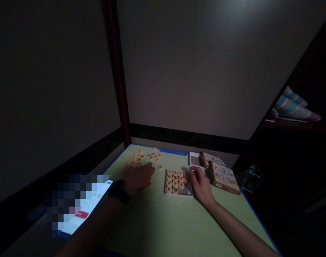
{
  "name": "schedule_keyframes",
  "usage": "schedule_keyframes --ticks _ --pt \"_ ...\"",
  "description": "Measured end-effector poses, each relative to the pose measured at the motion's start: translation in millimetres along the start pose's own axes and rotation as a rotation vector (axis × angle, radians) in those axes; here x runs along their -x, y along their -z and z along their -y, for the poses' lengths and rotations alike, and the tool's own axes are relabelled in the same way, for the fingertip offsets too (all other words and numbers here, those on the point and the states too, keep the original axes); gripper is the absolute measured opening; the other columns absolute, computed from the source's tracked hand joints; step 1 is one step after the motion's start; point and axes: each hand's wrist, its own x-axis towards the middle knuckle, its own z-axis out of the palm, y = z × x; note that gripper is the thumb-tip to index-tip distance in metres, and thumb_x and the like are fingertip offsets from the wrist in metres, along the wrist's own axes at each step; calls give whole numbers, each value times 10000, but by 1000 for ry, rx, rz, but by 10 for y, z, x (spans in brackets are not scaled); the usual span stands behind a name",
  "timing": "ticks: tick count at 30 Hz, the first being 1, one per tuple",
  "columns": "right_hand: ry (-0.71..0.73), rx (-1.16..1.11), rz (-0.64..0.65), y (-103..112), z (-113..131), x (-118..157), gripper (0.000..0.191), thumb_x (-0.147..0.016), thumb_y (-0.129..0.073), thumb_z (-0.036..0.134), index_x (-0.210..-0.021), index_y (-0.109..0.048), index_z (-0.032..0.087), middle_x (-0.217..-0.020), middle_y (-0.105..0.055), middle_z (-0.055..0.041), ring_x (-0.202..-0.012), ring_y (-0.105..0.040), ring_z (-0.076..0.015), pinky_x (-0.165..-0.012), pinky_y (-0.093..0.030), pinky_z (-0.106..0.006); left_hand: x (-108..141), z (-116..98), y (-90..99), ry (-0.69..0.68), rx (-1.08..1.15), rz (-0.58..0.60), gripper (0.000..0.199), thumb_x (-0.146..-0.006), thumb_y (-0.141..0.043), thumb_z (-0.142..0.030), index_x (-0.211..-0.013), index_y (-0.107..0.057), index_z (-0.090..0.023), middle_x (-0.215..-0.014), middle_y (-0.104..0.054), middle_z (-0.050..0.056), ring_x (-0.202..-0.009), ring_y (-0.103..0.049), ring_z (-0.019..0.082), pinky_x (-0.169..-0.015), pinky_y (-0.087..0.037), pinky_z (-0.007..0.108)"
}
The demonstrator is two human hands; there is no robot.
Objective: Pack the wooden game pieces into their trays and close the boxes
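Observation:
My left hand point(140, 176), with a dark band on its wrist, reaches over loose Chinese chess pieces point(133, 163) on the left of the table. Its fingers are curled downward, and what they hold, if anything, is hidden. A shallow white box tray point(186, 193) holds rows of round chess pieces with black and red characters point(175, 182); its lower right part shows bare bottom. My right hand point(200, 182) is at the tray's right edge, fingers bent and closed around that side. A single piece point(160, 166) lies between the loose pieces and the tray.
Behind the right hand lie a second white tray point(190, 159) and two printed boxes, one nearer point(224, 176) and one farther point(210, 159). A lit screen point(90, 203) is at the left of the green table point(152, 228). Walls border the table's back.

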Motion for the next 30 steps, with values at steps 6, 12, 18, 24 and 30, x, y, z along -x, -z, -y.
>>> schedule_keyframes --ticks 6,12,18,24,30 --pt "87 52 -11 18 0 34 332 -959 -391 430 -1034 -607 188 -788 -699 -50 -706 -662 -211 -685 -518 -310 -45 -159 53 -78 145 -162 130 -906 -457 -132 -915 -578 -176 -1018 -639 104 -1000 -586 229 -919 -464 360" --pt "543 93 107 38 152 147 280 -954 -516 285 -1218 -562 202 -1121 -660 -122 -1022 -647 -222 -887 -542 -353 -350 -621 -79 14 766 -281 80 -853 -572 -243 -895 -597 -180 -826 -677 26 -791 -644 170 -697 -497 267" --pt "584 48 32 7 181 173 223 -984 -475 219 -1164 -607 208 -1081 -682 -119 -1008 -658 -206 -888 -557 -346 -503 -871 -214 28 1218 -152 106 -737 -684 -235 -771 -619 -158 -760 -711 31 -736 -675 160 -680 -525 255" --pt "332 32 109 110 195 72 203 -922 -567 279 -1095 -652 212 -1021 -729 -86 -879 -687 -205 -819 -556 -332 -453 -756 -230 54 1227 -255 126 -769 -678 -264 -828 -653 -155 -833 -742 52 -799 -697 170 -722 -548 260" --pt "206 241 364 359 336 -51 139 -805 -683 221 -944 -682 208 -873 -728 -39 -813 -664 -199 -762 -499 -300 -395 -656 -330 118 845 -390 142 -819 -644 -265 -923 -685 -176 -774 -714 15 -694 -653 148 -638 -497 237"
